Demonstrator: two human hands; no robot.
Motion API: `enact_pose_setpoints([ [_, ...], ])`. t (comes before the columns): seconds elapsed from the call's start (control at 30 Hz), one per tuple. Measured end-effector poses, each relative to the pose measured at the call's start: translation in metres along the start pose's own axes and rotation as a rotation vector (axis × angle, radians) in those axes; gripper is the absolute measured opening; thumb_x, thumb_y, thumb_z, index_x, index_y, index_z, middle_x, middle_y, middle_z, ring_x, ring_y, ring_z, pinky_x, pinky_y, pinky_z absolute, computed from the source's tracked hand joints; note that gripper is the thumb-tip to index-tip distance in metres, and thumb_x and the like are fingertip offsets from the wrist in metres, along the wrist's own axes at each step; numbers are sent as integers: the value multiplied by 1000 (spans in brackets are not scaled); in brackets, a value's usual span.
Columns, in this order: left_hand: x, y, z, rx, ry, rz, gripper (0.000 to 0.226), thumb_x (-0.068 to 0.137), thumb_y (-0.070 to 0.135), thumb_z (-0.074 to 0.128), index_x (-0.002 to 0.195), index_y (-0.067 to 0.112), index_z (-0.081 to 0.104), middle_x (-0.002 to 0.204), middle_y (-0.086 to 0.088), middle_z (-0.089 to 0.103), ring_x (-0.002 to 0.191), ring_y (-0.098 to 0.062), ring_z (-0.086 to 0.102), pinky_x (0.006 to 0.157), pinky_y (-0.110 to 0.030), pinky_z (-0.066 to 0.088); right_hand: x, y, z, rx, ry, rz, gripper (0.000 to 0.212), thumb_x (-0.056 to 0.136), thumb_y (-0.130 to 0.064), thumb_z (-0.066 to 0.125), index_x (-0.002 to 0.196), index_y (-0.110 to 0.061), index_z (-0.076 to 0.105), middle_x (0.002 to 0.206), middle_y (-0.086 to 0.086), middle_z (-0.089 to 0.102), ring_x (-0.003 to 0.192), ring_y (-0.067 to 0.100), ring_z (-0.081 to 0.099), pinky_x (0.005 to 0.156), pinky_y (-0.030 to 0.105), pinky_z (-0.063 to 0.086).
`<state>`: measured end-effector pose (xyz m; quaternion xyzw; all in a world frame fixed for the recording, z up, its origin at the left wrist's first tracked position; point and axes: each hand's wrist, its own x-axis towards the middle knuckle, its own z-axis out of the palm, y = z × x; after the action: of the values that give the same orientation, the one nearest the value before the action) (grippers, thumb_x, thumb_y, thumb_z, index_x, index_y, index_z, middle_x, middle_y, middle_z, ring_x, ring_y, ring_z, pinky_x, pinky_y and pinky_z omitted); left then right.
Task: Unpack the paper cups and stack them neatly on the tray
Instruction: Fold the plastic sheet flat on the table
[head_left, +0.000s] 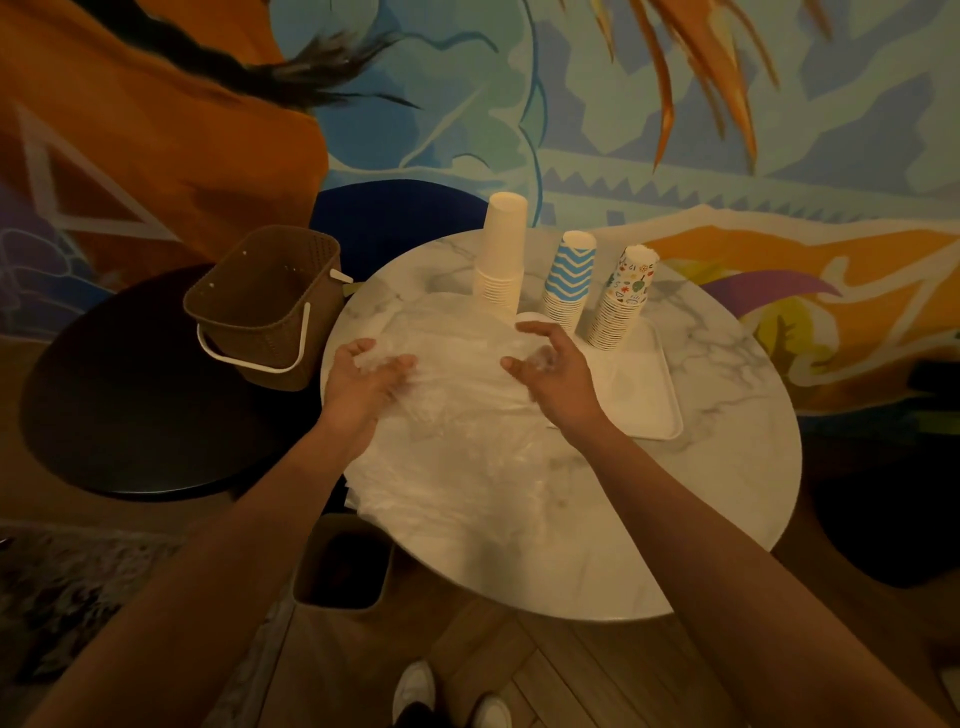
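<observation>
- Three stacks of paper cups stand in a row at upper centre of the frame: a plain cream stack (501, 254), a blue-and-white zigzag stack (570, 280) and a white stack with small coloured prints (626, 296).
- Each stack has its long axis upright, rims ringed close together at the bottom and closed bases on top – mouths down. The two right-hand stacks tilt slightly to the right.
- The zigzag and printed stacks rest on the far end of a white rectangular plastic tray (652, 405), right of centre on the round white marble bench (727, 467). I cannot tell whether the cream stack is on the tray or just beside it.
- Crumpled clear plastic wrapping (457, 441) spreads over the bench at centre.
- The left hand (363, 376) grips the wrapping with curled fingers. The right hand (553, 371) has its fingers curled loosely round a bunch of it.
- A brown woven basket with a white handle (265, 306) sits at left – on a dark round table (130, 415).
</observation>
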<state>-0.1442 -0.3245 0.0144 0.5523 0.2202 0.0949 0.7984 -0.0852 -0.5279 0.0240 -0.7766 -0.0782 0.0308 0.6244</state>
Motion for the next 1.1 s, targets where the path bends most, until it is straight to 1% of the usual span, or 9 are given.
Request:
enact_pose_setpoints([
  [0.13, 3, 5, -13, 116, -20, 174, 49, 89, -2, 57, 123, 29, 40, 87, 3, 53, 82, -8, 57, 79, -25, 52, 2, 6, -12, -124, -4, -57, 26, 85, -10, 67, 110, -16, 69, 62, -4, 56, 51, -2, 50, 55, 12, 40],
  [0.23, 8, 7, -22, 332, -165, 216, 38, 89, -4, 56, 121, 18, 58, 79, 1, 48, 78, -10, 49, 81, -22, 46, 2, 5, -20, -199, -63, -20, 46, 72, -15, 79, 117, -13, 66, 67, -2, 56, 59, 0, 49, 66, 10, 42],
  [0.4, 12, 14, -21, 613, -270, 197, 39, 84, -1, 64, 116, 21, 62, 109, -1, 57, 106, -11, 52, 99, -25, 43, 2, -1, -27, -503, -120, -59, 77, 63, -7, 84, 132, -20, 53, 67, -7, 50, 62, 5, 47, 62, 4, 39],
  [0.5, 15, 17, -18, 719, -254, 196, 31, 84, 6, 68, 114, 13, 65, 105, -1, 60, 99, -7, 54, 85, -15, 45, 4, 1, -29, -661, -76, -86, 67, 71, -1, 77, 131, -17, 54, 73, -3, 55, 71, 14, 53, 74, 18, 43],
  [0.63, 21, 14, -21, 915, -169, 234, 16, 85, 24, 68, 83, 8, 67, 62, -6, 53, 60, -12, 45, 58, -14, 38, 8, 9, -37, -803, 7, -162, 25, 82, -9, 69, 106, -6, 69, 102, 17, 63, 99, 31, 56, 75, 20, 32],
  [0.8, 14, 14, -4, 583, -65, 207, 17, 96, 18, 52, 81, 14, 59, 81, 6, 53, 77, 1, 55, 76, -7, 41, 9, 8, -29, -356, 216, 0, 31, 85, -18, 67, 112, -3, 63, 119, 13, 50, 115, 26, 45, 96, 29, 38],
  [0.93, 18, 2, 19, 336, 100, 64, 33, 102, 26, 36, 126, 7, 47, 119, -5, 51, 109, -19, 47, 94, -27, 34, 10, 1, 2, 134, 267, 227, 39, 96, -22, 50, 132, -6, 46, 134, 2, 49, 121, 16, 46, 107, 31, 35],
  [1.0, 14, -8, 32, 431, 212, 108, 38, 103, 29, 30, 128, 1, 37, 118, -12, 48, 105, -21, 47, 86, -26, 35, 7, -3, 16, 111, 341, 240, 33, 101, -19, 38, 130, -5, 41, 123, 1, 49, 111, 13, 46, 95, 18, 33],
  [1.1, 7, -19, 39, 553, 317, 237, 32, 103, 28, 28, 114, -1, 36, 110, -23, 54, 96, -31, 54, 74, -30, 38, 0, 4, 29, -80, 437, 216, 24, 102, -21, 31, 118, -4, 37, 104, 11, 57, 101, 32, 57, 83, 32, 42],
])
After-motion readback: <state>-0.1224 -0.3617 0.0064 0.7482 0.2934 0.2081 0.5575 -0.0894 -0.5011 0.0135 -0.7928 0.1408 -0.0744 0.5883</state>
